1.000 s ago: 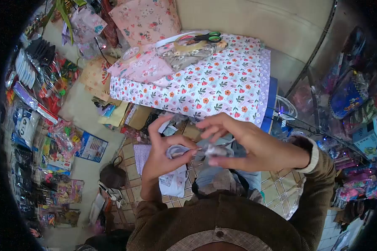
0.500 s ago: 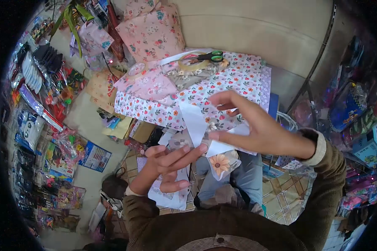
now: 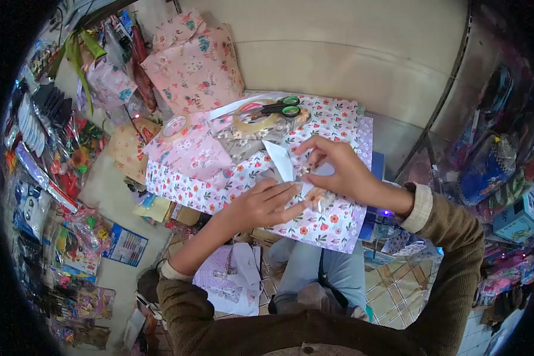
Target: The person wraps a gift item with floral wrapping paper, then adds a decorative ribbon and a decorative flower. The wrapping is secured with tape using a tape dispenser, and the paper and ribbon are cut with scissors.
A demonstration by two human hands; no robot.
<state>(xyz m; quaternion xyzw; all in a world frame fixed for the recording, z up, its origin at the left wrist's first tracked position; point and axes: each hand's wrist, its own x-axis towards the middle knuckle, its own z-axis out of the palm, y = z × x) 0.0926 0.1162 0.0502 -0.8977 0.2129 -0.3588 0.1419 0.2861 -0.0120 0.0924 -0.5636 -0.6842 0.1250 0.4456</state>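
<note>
A piece of floral paper (image 3: pixel 280 160) with a white back is folded between my hands, and one pointed white flap stands up. My left hand (image 3: pixel 261 204) is closed on its near left side, fingers laid over the paper. On the right side my right hand (image 3: pixel 350 175) is curled, thumb and fingers gripping its edge; the fingers partly hide the contact. Beneath both hands lies a large white sheet of wrapping paper (image 3: pixel 332 231) with small red and orange flowers. Beyond them rest green-and-black scissors (image 3: pixel 288 107) and a roll of clear tape (image 3: pixel 243 123).
At the sheet's left lie pink floral paper (image 3: pixel 199 151) and a smaller tape roll (image 3: pixel 176 126). A pink floral package (image 3: pixel 193 71) stands behind. Packaged goods hang on the left and right. Printed paper (image 3: pixel 231 285) lies below, left of my legs.
Both hands and the folded paper have moved from over my lap onto the wrapping sheet. My right hand has come down and closed at the paper's edge. The view has shifted slightly.
</note>
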